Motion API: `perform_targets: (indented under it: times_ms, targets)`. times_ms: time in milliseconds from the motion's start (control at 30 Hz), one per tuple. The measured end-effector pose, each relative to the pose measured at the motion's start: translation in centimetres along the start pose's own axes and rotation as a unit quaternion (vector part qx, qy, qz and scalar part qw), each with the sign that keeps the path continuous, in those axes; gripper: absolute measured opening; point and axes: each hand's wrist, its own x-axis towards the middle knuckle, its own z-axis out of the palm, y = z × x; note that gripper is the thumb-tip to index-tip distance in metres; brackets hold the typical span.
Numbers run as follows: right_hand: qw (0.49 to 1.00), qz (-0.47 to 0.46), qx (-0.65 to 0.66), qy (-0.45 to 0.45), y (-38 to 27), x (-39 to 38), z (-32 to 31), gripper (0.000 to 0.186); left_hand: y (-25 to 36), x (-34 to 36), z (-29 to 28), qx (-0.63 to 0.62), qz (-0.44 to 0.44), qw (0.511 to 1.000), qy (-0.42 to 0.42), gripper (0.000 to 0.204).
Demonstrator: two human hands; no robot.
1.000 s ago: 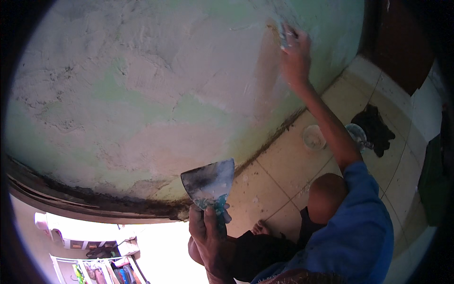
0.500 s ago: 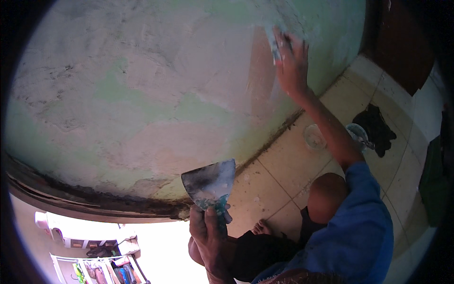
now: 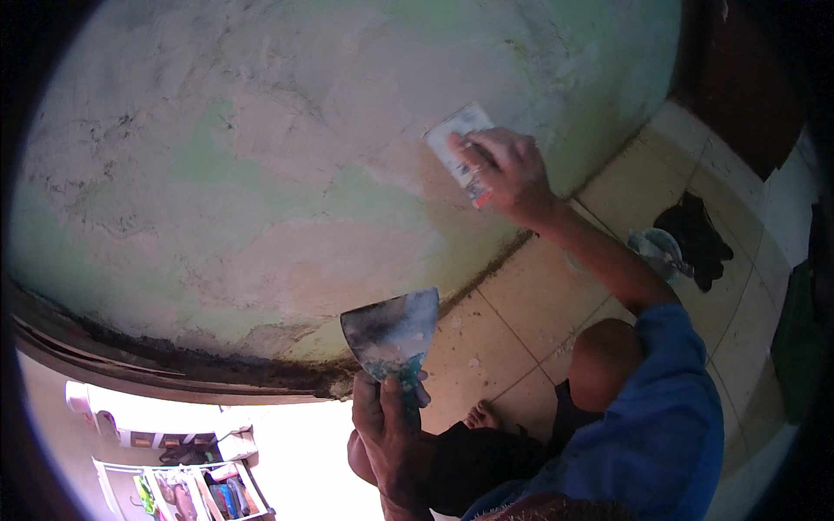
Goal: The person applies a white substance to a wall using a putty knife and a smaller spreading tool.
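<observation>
My left hand [image 3: 387, 421] is closed around the handle of a wide putty knife [image 3: 393, 328]. Its broad metal blade points up and carries smears of grey-white and blue-green filler. Slightly blurred, my right hand [image 3: 512, 174] grips a flat, pale putty spreader [image 3: 456, 143] against the wall [image 3: 287, 156]. The wall is patchy, with pinkish-grey skimmed areas over light green paint. A darker damp-looking patch lies beside and below the spreader.
Beyond my right forearm, a clear tub [image 3: 658, 249] with whitish material stands on the tiled floor [image 3: 499, 321], next to a black cloth [image 3: 699, 239]. A brown door [image 3: 738, 87] is at the far right. Outside the dark wall edge, a drying rack [image 3: 195, 491] holds clothes.
My right hand has swept the spreader down and to the left across the wall, and the spreader's flat face now shows. My left hand and the putty knife have barely shifted.
</observation>
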Motion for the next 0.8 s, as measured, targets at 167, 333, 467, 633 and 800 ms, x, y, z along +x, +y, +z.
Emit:
perform_targets:
  times_ms: [167,333,467,633,800]
  targets:
    - [0.994,0.057,-0.040,0.088,4.0,5.6,0.2,0.080,0.1,0.0,0.3,0.006,0.001,1.000,-0.003,0.024]
    - [0.999,0.019,-0.019,0.047,-0.3,6.0,1.1,0.089,0.9,-0.2,0.5,0.024,-0.037,0.999,0.021,0.023]
    - [1.000,-0.012,-0.006,-0.010,-1.6,1.6,0.8,0.087,0.2,-0.1,0.5,0.016,-0.014,1.000,0.006,0.024]
    - [0.998,0.054,-0.037,0.002,2.2,0.2,-1.3,0.067,0.5,-0.5,0.5,0.029,0.009,0.999,0.028,0.024]
    - [0.981,0.132,-0.068,0.126,9.8,4.0,-0.8,0.062,-0.5,0.1,0.7,-0.016,0.039,0.999,0.023,0.021]
